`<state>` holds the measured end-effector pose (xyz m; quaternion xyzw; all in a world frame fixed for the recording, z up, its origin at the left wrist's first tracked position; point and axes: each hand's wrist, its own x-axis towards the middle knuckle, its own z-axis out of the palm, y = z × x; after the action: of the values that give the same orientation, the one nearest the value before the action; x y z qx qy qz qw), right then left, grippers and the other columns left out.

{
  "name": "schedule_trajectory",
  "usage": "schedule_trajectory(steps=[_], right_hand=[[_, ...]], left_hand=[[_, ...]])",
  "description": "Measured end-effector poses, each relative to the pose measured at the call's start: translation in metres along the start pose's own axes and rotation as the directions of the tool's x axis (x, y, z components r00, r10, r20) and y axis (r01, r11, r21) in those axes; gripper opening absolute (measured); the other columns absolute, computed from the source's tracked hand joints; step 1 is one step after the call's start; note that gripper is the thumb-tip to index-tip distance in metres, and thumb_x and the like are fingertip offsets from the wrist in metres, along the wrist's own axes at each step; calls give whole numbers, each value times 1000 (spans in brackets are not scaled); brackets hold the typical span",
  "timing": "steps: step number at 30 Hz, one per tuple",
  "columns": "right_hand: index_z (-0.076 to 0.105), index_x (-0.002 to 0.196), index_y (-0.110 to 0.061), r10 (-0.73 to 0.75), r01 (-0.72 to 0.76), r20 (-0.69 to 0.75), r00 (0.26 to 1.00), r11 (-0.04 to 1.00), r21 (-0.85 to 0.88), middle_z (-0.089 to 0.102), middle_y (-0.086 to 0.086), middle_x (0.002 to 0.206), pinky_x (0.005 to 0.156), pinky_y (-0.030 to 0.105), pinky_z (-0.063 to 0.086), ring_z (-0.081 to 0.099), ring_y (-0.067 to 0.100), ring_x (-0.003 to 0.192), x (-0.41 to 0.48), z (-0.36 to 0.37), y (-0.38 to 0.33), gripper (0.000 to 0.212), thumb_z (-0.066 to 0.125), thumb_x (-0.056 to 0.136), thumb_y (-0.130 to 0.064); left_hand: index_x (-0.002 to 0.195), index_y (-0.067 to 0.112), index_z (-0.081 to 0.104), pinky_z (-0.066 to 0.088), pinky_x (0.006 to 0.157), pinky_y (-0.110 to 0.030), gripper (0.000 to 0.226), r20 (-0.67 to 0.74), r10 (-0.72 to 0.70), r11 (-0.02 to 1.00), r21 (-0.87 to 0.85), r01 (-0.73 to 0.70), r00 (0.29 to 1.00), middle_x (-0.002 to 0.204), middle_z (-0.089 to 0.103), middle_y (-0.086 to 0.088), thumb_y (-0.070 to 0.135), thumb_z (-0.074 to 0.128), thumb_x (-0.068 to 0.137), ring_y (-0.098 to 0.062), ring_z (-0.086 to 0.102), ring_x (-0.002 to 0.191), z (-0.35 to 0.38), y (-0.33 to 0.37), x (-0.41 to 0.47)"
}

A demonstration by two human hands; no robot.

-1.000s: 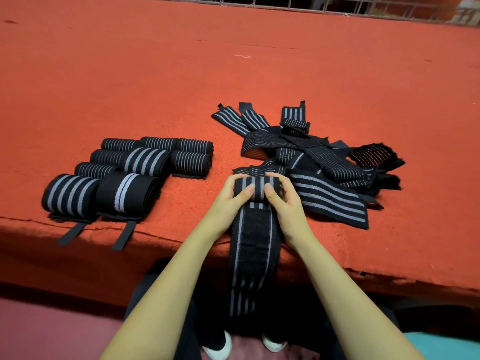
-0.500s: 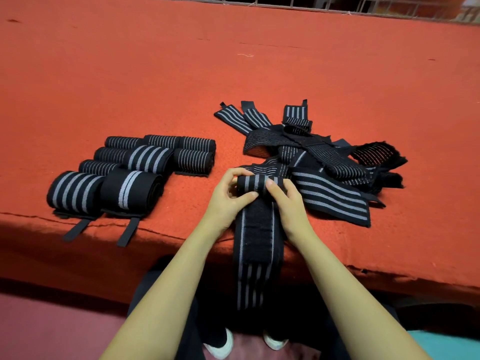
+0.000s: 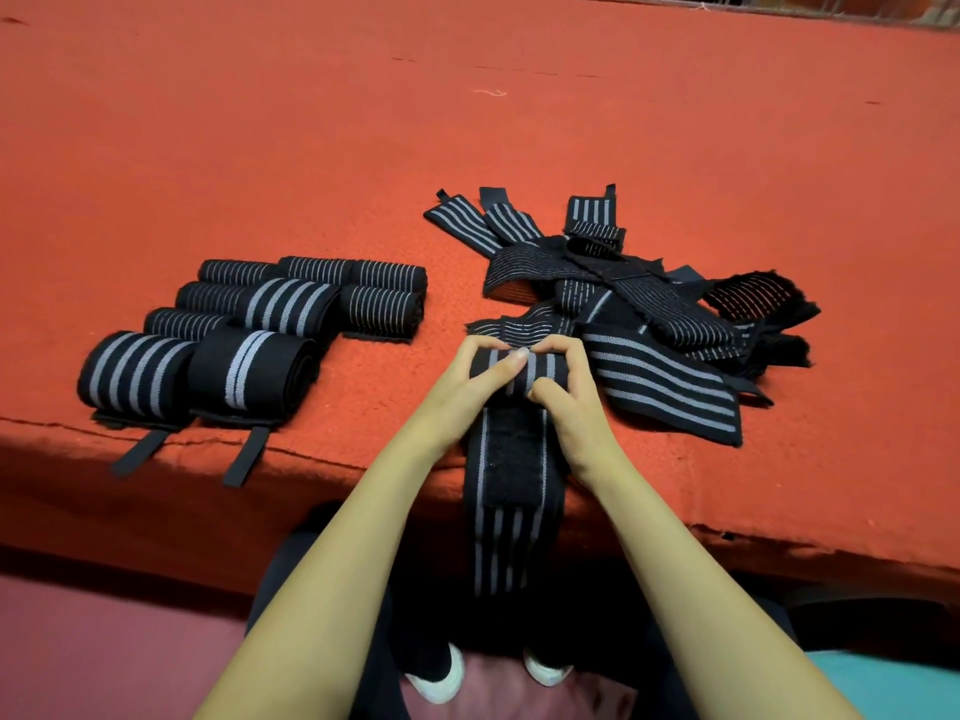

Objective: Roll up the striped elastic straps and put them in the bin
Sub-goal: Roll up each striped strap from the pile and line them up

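A black elastic strap with grey stripes (image 3: 511,465) lies across the table's front edge, its loose tail hanging down toward my legs. Its far end is wound into a small roll (image 3: 522,374). My left hand (image 3: 467,389) grips the roll from the left, thumb on top. My right hand (image 3: 569,397) grips it from the right, fingers curled over it. Behind and to the right lies a heap of unrolled straps (image 3: 639,309). Several rolled straps (image 3: 244,337) sit in rows at the left. No bin is in view.
The table is covered in red felt (image 3: 467,122), with its front edge (image 3: 322,454) running just under my forearms. Two black tabs of the nearest rolls hang over that edge. A metal grille (image 3: 779,0) runs along the far side.
Both hands have turned the roll toward me, so it is thicker and the tail hanging over the edge is shorter. The piles have not moved.
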<state>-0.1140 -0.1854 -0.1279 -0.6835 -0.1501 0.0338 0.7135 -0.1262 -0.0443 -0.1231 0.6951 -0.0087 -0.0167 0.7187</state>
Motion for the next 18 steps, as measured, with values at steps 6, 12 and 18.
schedule_trajectory(steps=[6, 12, 18], right_hand=[[37, 110, -15, 48, -51, 29, 998, 992, 116, 61, 8, 102, 78, 26, 50, 62, 12, 89, 3, -1, 1, 47, 53, 66, -15], [40, 113, -20, 70, -71, 9, 998, 994, 82, 58, 3, 104, 80, 27, 49, 59, 12, 93, 2, 0, 1, 46, 49, 69, -13], [37, 133, -18, 78, -78, 1, 997, 996, 43, 57, 5, 118, 97, 28, 47, 58, 12, 108, 3, 2, 5, 49, 59, 91, -7]], left_hand=[[132, 32, 34, 47, 95, -22, 60, 41, 4, 1000, 16, -5, 999, 117, 61, 10, 46, 61, 80, -2, 60, 110, 4, -2, -2], [118, 16, 49, 48, 84, -23, 37, -24, 2, 1000, -8, -2, 1000, 105, 64, 1, 24, 68, 88, -7, 62, 93, 2, -4, -1], [115, 22, 49, 46, 92, -21, 41, -149, 198, 978, 100, -185, 969, 115, 61, 2, 15, 74, 83, -6, 60, 105, -2, -10, -5]])
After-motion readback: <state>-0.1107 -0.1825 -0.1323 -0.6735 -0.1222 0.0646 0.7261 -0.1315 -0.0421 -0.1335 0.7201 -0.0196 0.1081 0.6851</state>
